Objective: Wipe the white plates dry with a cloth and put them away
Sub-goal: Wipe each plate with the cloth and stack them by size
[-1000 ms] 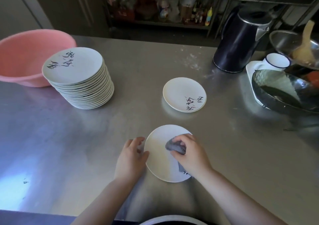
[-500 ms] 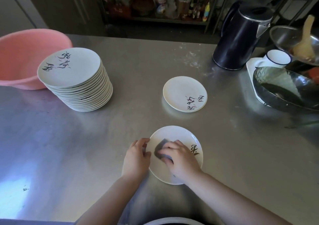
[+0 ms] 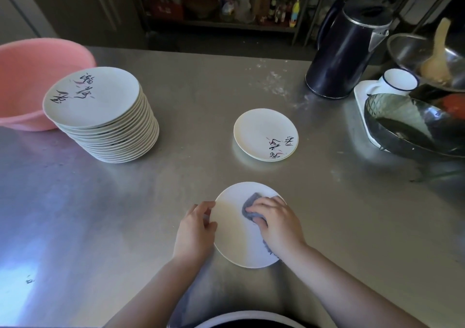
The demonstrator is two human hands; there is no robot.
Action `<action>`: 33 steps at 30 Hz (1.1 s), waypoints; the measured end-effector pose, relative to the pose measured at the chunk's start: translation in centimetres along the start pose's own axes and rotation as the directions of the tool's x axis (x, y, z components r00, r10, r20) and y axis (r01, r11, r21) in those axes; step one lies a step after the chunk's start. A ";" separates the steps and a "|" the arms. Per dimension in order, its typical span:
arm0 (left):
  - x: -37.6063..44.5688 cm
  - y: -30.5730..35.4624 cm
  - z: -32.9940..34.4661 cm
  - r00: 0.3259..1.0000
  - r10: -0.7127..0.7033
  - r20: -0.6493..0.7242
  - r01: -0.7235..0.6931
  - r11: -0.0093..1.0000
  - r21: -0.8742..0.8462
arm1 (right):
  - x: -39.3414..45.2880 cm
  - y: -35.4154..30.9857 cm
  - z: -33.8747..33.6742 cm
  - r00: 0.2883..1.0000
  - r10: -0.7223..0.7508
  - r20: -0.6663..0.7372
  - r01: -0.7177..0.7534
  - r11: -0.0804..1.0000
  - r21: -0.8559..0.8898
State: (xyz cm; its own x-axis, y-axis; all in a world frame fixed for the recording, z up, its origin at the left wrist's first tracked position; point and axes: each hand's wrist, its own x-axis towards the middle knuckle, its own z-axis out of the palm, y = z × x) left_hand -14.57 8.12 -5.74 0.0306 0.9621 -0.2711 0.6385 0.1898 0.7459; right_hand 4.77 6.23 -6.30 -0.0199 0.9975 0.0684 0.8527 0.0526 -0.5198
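Steel counter [image 3: 201,101]: plate stack [image 3: 100,116], pink basin [image 3: 30,76], kettle [image 3: 344,58]; hands gripping plate [image 3: 234,232] and cloth [image 3: 251,205].

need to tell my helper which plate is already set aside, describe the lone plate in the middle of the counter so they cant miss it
Start at the dark kettle at the far right of the steel counter, then come toward the person and slightly left. The single plate lies there flat, alone. Unlike the tall stack by the pink basin, it stands apart, and unlike the plate being wiped, no hand or cloth touches it.
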 end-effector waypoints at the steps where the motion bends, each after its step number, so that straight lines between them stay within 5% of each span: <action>1: 0.0 0.0 0.0 1.000 -0.001 0.000 0.001 1.000 0.000 | 0.2 -0.3 0.2 1.000 -0.026 -0.008 0.026 1.000 0.000; 9: 0.3 -0.1 -0.1 1.000 0.000 -0.008 -0.001 0.999 -0.052 | -0.3 -1.2 1.2 0.936 -0.296 0.190 0.282 0.954 0.098; 14: 1.0 0.1 -0.4 0.981 0.192 -0.037 -0.191 0.981 0.037 | 1.8 0.3 -0.8 0.961 -0.265 -0.077 0.272 0.956 0.106; 17: 2.6 0.5 -0.9 0.843 0.538 0.035 -0.533 0.823 0.198 | 4.2 1.9 -1.2 0.951 -0.301 -0.075 0.304 0.952 0.028; 19: 3.6 0.5 -1.4 0.730 0.650 0.213 -0.684 0.689 0.240 | 5.3 2.6 -1.0 0.934 -0.357 0.011 0.357 0.933 -0.042; 22: 4.7 0.2 -2.3 0.650 0.488 0.583 -0.706 0.672 0.225 | 6.1 3.0 -0.7 0.898 -0.432 0.085 0.440 0.890 -0.121; 24: 5.0 -0.3 -2.6 0.579 0.398 0.711 -0.743 0.618 0.259 | 6.3 3.1 -0.5 0.894 -0.442 0.075 0.449 0.881 -0.149; 33: 4.9 -2.1 -2.1 0.551 0.556 0.622 -0.815 0.519 0.259 | 5.1 4.2 -1.1 0.914 -0.401 0.064 0.405 0.911 -0.079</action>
State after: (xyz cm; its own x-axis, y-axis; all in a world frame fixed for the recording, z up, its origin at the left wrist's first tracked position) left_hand -17.39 12.84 -7.41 0.8503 0.5139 -0.1134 0.5051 -0.7363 0.4503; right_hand 8.82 11.51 -7.19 -0.3932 0.8937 0.2161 0.8101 0.4479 -0.3784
